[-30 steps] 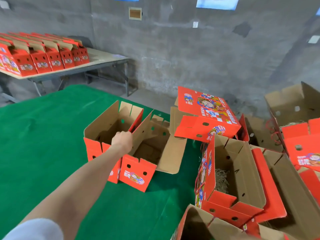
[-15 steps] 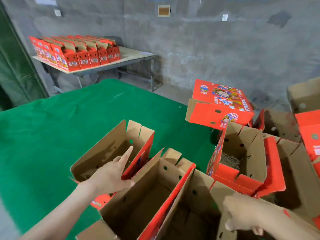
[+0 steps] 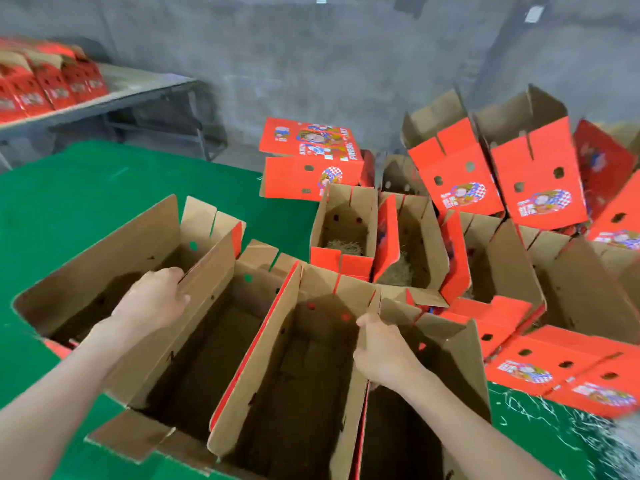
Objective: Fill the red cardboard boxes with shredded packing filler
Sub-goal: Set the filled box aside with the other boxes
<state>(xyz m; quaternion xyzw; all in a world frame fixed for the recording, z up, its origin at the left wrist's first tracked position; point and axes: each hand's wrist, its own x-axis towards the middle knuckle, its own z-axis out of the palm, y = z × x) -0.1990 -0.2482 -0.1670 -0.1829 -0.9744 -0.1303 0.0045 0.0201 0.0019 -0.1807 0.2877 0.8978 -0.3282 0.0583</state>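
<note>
Three open red cardboard boxes stand side by side close in front of me on the green cloth: a left box point(image 3: 104, 265), a middle box point(image 3: 214, 344) and a right box point(image 3: 304, 368), all with bare brown insides. My left hand point(image 3: 152, 299) grips the flap between the left and middle boxes. My right hand point(image 3: 381, 351) grips the flap on the right box's right side. Behind them, an open box point(image 3: 346, 216) and its neighbour point(image 3: 408, 244) hold shredded filler point(image 3: 344, 245) at the bottom.
More red boxes point(image 3: 502, 174) are piled at the right, one closed box point(image 3: 311, 157) lying behind. Loose shredded filler point(image 3: 602, 441) lies on the cloth at lower right. A grey table point(image 3: 138, 88) with several closed red boxes stands by the wall at far left.
The boxes have come closer to me. My left hand went from open beside the flap to gripping it, and my right hand came up and took hold of the right box's flap.
</note>
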